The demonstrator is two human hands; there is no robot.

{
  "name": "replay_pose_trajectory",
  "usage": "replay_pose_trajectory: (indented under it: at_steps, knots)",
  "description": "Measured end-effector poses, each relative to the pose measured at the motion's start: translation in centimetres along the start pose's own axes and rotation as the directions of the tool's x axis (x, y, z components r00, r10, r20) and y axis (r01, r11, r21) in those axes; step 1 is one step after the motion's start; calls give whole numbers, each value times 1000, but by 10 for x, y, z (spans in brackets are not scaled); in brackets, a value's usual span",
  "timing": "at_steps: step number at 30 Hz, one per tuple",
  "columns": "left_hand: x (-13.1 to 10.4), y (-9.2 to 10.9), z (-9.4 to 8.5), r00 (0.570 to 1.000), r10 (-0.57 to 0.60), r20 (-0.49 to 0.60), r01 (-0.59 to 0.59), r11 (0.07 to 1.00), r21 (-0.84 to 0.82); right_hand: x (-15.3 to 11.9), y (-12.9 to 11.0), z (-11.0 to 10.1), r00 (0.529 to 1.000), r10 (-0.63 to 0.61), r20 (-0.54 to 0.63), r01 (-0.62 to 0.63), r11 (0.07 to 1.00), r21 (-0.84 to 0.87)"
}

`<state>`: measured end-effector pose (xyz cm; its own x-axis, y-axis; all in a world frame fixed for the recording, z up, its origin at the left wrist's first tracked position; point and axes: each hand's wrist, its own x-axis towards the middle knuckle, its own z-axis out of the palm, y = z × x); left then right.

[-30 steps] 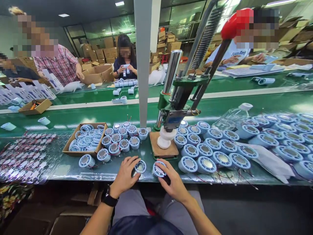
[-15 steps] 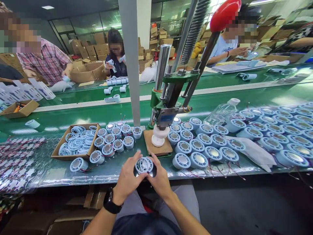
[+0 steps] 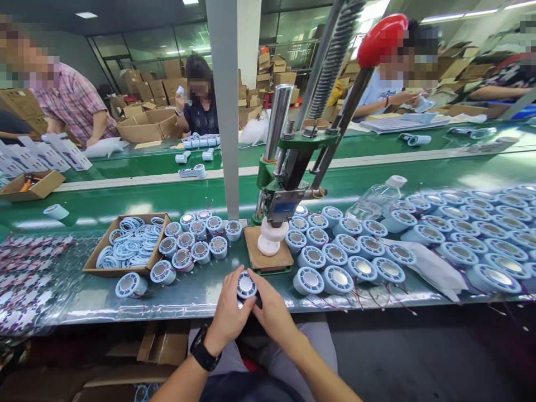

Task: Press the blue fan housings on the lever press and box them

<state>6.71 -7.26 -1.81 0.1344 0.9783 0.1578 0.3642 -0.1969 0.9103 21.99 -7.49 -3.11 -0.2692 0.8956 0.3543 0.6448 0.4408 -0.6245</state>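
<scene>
Both hands close round one light-blue round housing [image 3: 247,285] with a silver disc in its middle and a slotted ring around the disc. My left hand [image 3: 231,307] wraps its left side, and my right hand [image 3: 271,306] grips its right side, thumbs meeting at the front. Its underside is hidden by the fingers. Just beyond stands a green hand press [image 3: 288,201] with a red-knobbed lever. Under its ram, a white round block [image 3: 268,245] rests on a brown board [image 3: 255,261]. Left of the hands, an open carton [image 3: 94,262] holds loose light-blue rings [image 3: 140,240].
Similar housings with thin wires stand left [image 3: 182,259] and right [image 3: 312,255] of the press. A clear plastic bottle [image 3: 374,196] lies tilted among them, near a white sheet [image 3: 439,273]. A grey post [image 3: 226,111] rises behind. Co-workers sit across the green belt [image 3: 167,192].
Half a second ago the ring sat askew over the disc, with fingers spread wider. Now it lies around the disc and both hands have closed in on the housing. The view has shifted slightly.
</scene>
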Motion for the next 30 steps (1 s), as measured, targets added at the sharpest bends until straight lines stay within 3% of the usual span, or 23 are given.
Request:
replay_pose_trajectory:
  at_steps: [2, 3, 5, 7, 9, 10, 11, 13, 15, 18, 22, 25, 30]
  knots:
    - [0, 0, 0, 999, -39, 26, 40, 999, -7, 14, -13, -45, 993, -79, 87, 89, 988, -124]
    - [4, 3, -2, 997, -69, 39, 69, 998, -4, 26, -24, -76, 987, -141, 77, 152, 971, -184]
    - [18, 13, -9, 993, -106, 47, 106, 994, 2, 62, -54, -147, 950, -298, -91, 256, 913, -318]
    - [42, 27, -17, 996, -78, 30, 79, 997, -13, 108, -87, -218, 822, -461, -334, 271, 832, -484]
    - [69, 41, -20, 1000, -17, -3, 17, 999, -48, 159, -112, -274, 722, -463, -514, 162, 835, -525]
    - [83, 46, -18, 1000, 11, -14, -12, 998, -70, 183, -119, -293, 703, -421, -573, 148, 874, -462]
    - [95, 50, -14, 999, 33, -19, -35, 995, -91, 203, -122, -306, 726, -350, -592, 143, 919, -369]
    - [116, 53, 0, 998, 62, -5, -62, 986, -157, 234, -118, -314, 802, -216, -557, 153, 976, -158]
    - [130, 52, 16, 995, 87, 39, -75, 967, -245, 251, -108, -310, 844, -157, -514, 160, 986, -38]
    - [140, 49, 30, 986, 128, 107, -82, 931, -355, 261, -98, -302, 831, -156, -534, 205, 978, 34]
    - [141, 46, 30, 976, 154, 153, -87, 923, -375, 251, -109, -306, 838, -81, -540, 177, 976, 127]
    - [139, 41, 30, 978, 135, 159, -70, 929, -364, 203, -114, -303, 805, -181, -565, 230, 973, 17]
    - [131, 29, 40, 990, 65, 128, -13, 930, -367, 58, -80, -256, 761, -444, -473, 273, 881, -387]
